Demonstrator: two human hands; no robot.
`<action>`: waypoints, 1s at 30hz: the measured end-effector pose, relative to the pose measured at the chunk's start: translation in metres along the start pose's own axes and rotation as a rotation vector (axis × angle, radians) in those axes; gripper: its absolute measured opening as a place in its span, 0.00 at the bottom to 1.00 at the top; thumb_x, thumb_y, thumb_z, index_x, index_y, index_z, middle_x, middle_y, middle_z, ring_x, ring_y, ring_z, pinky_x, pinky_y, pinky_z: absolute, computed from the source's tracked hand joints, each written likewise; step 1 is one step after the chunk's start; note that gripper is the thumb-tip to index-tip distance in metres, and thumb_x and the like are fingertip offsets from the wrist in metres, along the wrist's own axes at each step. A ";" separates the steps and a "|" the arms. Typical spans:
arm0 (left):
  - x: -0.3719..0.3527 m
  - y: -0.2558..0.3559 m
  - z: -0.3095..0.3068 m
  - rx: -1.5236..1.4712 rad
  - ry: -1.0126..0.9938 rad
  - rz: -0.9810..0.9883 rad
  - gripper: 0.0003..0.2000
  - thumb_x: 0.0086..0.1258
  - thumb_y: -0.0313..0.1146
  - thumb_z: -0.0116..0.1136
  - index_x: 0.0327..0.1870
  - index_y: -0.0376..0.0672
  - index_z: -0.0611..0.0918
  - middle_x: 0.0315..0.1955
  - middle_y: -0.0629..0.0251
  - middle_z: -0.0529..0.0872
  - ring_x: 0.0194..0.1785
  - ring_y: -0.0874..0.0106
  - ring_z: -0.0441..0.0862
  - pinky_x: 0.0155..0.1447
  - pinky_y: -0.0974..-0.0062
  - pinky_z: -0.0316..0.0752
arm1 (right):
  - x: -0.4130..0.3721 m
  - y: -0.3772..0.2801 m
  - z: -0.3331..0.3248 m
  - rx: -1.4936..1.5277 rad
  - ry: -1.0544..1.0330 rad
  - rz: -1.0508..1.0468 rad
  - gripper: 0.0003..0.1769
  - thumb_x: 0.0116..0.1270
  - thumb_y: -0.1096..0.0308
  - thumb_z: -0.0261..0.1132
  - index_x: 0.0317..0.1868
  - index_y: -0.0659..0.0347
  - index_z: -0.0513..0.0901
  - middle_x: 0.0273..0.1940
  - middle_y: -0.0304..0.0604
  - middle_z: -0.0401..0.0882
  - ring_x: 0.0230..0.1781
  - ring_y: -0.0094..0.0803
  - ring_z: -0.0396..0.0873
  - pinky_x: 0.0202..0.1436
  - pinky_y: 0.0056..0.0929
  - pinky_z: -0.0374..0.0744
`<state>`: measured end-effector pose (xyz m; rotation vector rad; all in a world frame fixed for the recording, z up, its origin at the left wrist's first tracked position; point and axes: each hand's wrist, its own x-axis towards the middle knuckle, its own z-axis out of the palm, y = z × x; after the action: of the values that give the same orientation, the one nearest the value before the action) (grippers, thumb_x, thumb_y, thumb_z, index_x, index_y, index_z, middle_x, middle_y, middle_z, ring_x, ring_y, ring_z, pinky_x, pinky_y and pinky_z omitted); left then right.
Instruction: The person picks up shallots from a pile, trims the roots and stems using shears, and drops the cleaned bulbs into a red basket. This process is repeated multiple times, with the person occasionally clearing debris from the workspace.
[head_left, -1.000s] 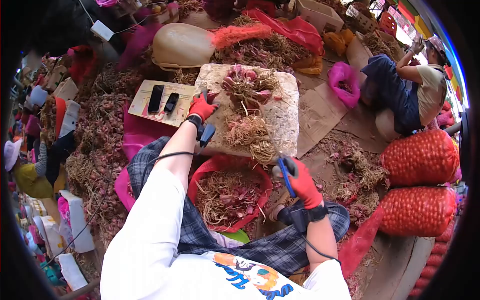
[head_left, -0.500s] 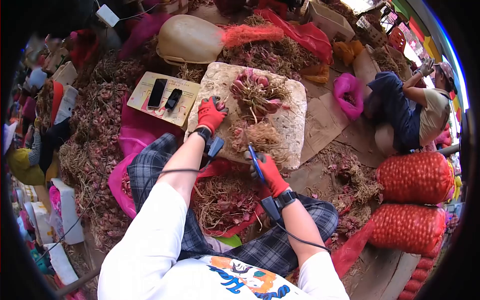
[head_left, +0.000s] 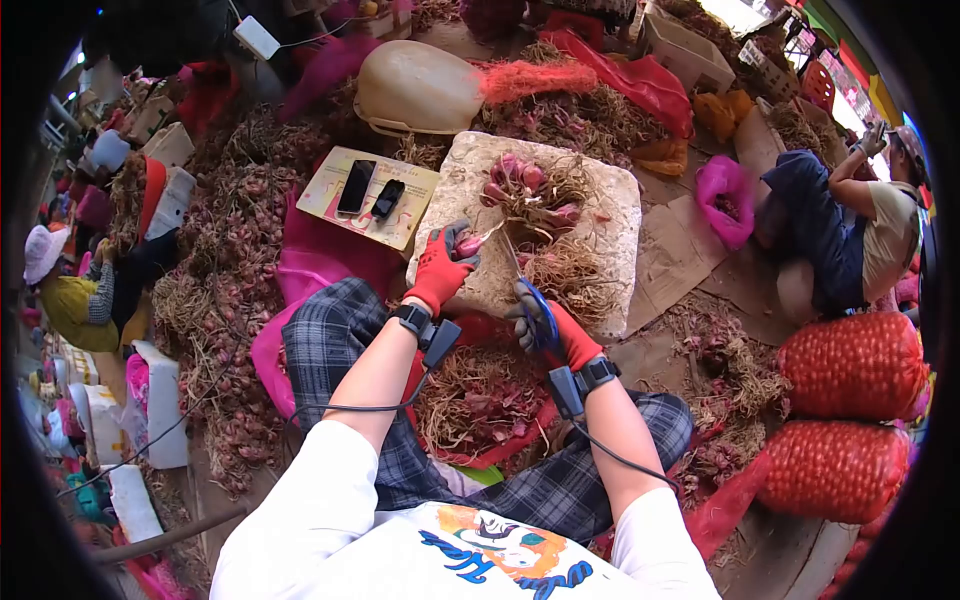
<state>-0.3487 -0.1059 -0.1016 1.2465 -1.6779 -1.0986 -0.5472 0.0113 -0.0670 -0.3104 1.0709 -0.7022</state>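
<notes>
My left hand [head_left: 442, 268], in a red glove with grey fingertips, is closed around a shallot [head_left: 466, 246] over the left side of a pale, rough block [head_left: 622, 215]. The shallot's dry stem points up and right, close to the blade tips of the scissors. My right hand [head_left: 556, 332], gloved alike, grips the blue-handled scissors [head_left: 541, 308] at the block's front edge, blades pointing away from me. A bunch of shallots [head_left: 520, 178] with dry roots and stalks lies on the block, with loose dry trimmings [head_left: 572, 272] nearer me.
A yellow board [head_left: 405, 228] holds a phone [head_left: 357, 187] and a small black device [head_left: 387, 199]. Shallot trimmings [head_left: 480, 395] lie between my legs. Heaped shallots [head_left: 215, 330] spread leftward. Full red net sacks [head_left: 850, 370] and a seated person [head_left: 850, 215] are on the right.
The shallot's stem now shows, extending from my left hand toward the scissors. My right hand has turned, with the blue handles now spread wider. The whole view has shifted slightly.
</notes>
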 end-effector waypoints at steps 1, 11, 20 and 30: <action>-0.001 0.003 -0.001 0.025 -0.007 -0.004 0.31 0.52 0.24 0.68 0.60 0.42 0.71 0.53 0.56 0.71 0.54 0.67 0.78 0.58 0.73 0.74 | 0.004 -0.003 0.000 0.032 -0.008 0.001 0.29 0.59 0.40 0.65 0.42 0.61 0.76 0.17 0.32 0.73 0.13 0.21 0.71 0.16 0.18 0.70; -0.006 0.019 -0.004 0.323 -0.035 0.038 0.29 0.51 0.25 0.67 0.58 0.43 0.72 0.50 0.57 0.75 0.54 0.62 0.78 0.59 0.71 0.73 | 0.048 0.003 -0.003 -0.188 0.145 -0.261 0.21 0.61 0.48 0.65 0.32 0.61 0.79 0.16 0.35 0.72 0.12 0.25 0.71 0.16 0.22 0.70; -0.103 0.053 -0.009 -0.002 -0.050 0.167 0.31 0.47 0.22 0.66 0.57 0.44 0.72 0.48 0.55 0.73 0.53 0.57 0.75 0.57 0.68 0.71 | -0.016 0.033 0.011 0.019 -0.081 -0.315 0.16 0.65 0.57 0.62 0.44 0.61 0.79 0.25 0.33 0.76 0.18 0.19 0.73 0.21 0.17 0.71; -0.207 0.086 0.000 -0.835 -0.394 -0.493 0.19 0.72 0.33 0.51 0.63 0.45 0.67 0.55 0.67 0.74 0.55 0.74 0.74 0.57 0.75 0.73 | -0.095 0.073 0.037 -0.057 0.002 -0.576 0.19 0.62 0.68 0.61 0.52 0.67 0.76 0.33 0.37 0.78 0.25 0.20 0.75 0.28 0.17 0.76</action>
<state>-0.3276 0.1083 -0.0372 0.9159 -0.9403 -2.1675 -0.5146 0.1251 -0.0244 -0.6816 1.0089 -1.1841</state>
